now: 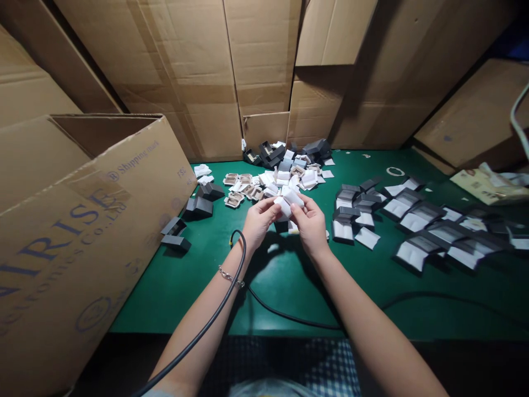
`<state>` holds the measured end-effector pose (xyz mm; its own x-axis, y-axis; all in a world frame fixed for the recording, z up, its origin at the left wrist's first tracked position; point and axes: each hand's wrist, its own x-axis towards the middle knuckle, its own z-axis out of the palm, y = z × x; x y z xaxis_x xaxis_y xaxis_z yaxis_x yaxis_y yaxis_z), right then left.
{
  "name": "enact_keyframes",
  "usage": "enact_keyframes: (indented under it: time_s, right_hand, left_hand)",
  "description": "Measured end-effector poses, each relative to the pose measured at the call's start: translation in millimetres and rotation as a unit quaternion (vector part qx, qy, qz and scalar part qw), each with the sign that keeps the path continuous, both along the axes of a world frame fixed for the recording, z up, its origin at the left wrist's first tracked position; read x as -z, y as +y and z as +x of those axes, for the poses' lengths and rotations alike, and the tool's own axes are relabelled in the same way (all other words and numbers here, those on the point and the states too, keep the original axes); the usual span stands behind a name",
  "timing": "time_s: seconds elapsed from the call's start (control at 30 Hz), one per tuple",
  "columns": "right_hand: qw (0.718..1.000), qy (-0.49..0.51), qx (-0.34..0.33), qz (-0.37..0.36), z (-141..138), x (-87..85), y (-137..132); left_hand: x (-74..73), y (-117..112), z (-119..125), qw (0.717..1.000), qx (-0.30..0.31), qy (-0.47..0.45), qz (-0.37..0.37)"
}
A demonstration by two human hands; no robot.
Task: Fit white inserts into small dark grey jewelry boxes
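Over the middle of the green table, my left hand point(259, 220) and my right hand point(311, 223) pinch a small folded white box insert point(290, 199) between thumbs and fingers. Its exact folds are partly covered by my fingertips. Just behind it lies a loose pile of similar white inserts point(282, 176), some with brown hollow undersides point(234, 199). A dark piece point(281, 226) shows below my hands, partly hidden. To the right stand several open black boxes point(413, 256) with white linings.
A large printed carton point(136, 193) stands open at the left, small black boxes point(199, 208) beside it. More black boxes point(271, 154) lie at the back against cardboard walls point(264, 66). A black cable point(289, 318) crosses the table point(198, 303) and my left arm. A tape ring point(395, 171) lies back right.
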<state>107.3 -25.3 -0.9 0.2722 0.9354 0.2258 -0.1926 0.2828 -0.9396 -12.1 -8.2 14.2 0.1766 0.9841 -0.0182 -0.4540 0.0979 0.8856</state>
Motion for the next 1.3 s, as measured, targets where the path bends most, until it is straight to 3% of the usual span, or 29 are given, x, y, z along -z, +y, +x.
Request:
enact_keyframes:
  time_s: [0.07, 0.17, 0.3, 0.37, 0.47, 0.73, 1.0, 1.17, 1.3]
  right_hand:
    - [0.999, -0.033, 0.022, 0.013, 0.0, 1.2, -1.0]
    - [0.981, -0.136, 0.118, 0.073, -0.9, 3.6, -5.3]
    - [0.889, -0.346, 0.236, 0.187, 0.6, 4.4, -10.4]
    - [0.846, -0.415, 0.24, 0.235, 1.7, 3.7, -11.3]
    - [0.822, -0.454, 0.224, 0.262, 2.5, 3.4, -10.5]
    - [0.837, -0.44, 0.215, 0.243, 4.2, 6.1, -7.9]
    - [0.918, -0.339, 0.167, 0.121, 0.9, 2.4, -10.3]
    - [0.933, -0.308, 0.155, 0.098, 0.5, 1.7, -9.7]
    - [0.946, -0.265, 0.168, 0.082, 2.5, 2.1, -7.1]
  left_hand:
    - [-0.1, -0.4, -0.4, 1.0, 0.009, 0.011, 0.0]
    - [0.1, -0.8, -0.7, 1.0, 0.008, 0.01, -0.001]
    - [-0.8, -0.9, -0.7, 1.0, -0.028, -0.001, 0.005]
    - [-1.6, -1.2, -0.6, 0.999, -0.036, 0.004, 0.014]
    - [-1.4, -1.8, -0.2, 0.999, -0.027, 0.008, 0.021]
    - [1.7, -2.1, 0.2, 0.999, -0.014, 0.01, 0.032]
    - [-0.3, -3.3, 1.0, 0.997, -0.011, 0.047, 0.052]
    - [0.3, -2.8, 0.9, 0.996, -0.009, 0.068, 0.05]
    - [3.2, 2.0, -1.3, 0.986, -0.073, 0.132, 0.074]
